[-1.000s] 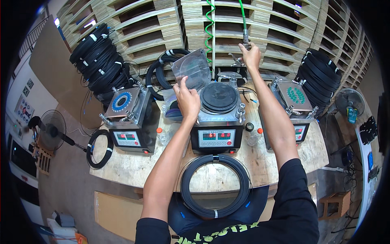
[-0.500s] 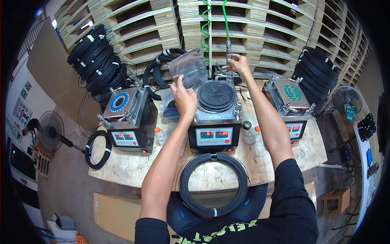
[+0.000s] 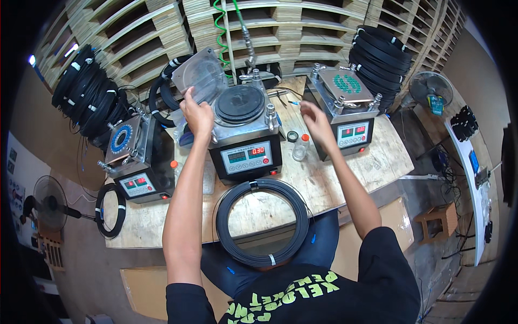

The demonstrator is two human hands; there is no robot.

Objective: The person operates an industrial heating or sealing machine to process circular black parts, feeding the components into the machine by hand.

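Note:
My left hand (image 3: pixel 197 116) grips the lower edge of a clear plastic lid (image 3: pixel 198 75) that is tilted up at the left of the middle machine (image 3: pixel 245 154). A black round disc (image 3: pixel 239 102) lies on top of that machine. My right hand (image 3: pixel 318 121) hovers with its fingers apart between the middle machine and the right machine (image 3: pixel 348 108), just above a small clear bottle with an orange cap (image 3: pixel 300 147). It holds nothing. A metal air nozzle (image 3: pixel 249 51) hangs free on a green coiled hose (image 3: pixel 218 27) above the disc.
A large coil of black band (image 3: pixel 263 221) lies at the front edge of the wooden table (image 3: pixel 345 183). A third machine (image 3: pixel 137 156) stands at the left. Stacks of black coils (image 3: pixel 86 100) (image 3: pixel 380 54) flank the table, with fans (image 3: pixel 48 202) (image 3: pixel 431 89) and a stool (image 3: pixel 440 218) around it.
My right hand has let go of the air nozzle and dropped down and to the right, beside the right machine. The nozzle now hangs free. My left hand stays on the clear lid.

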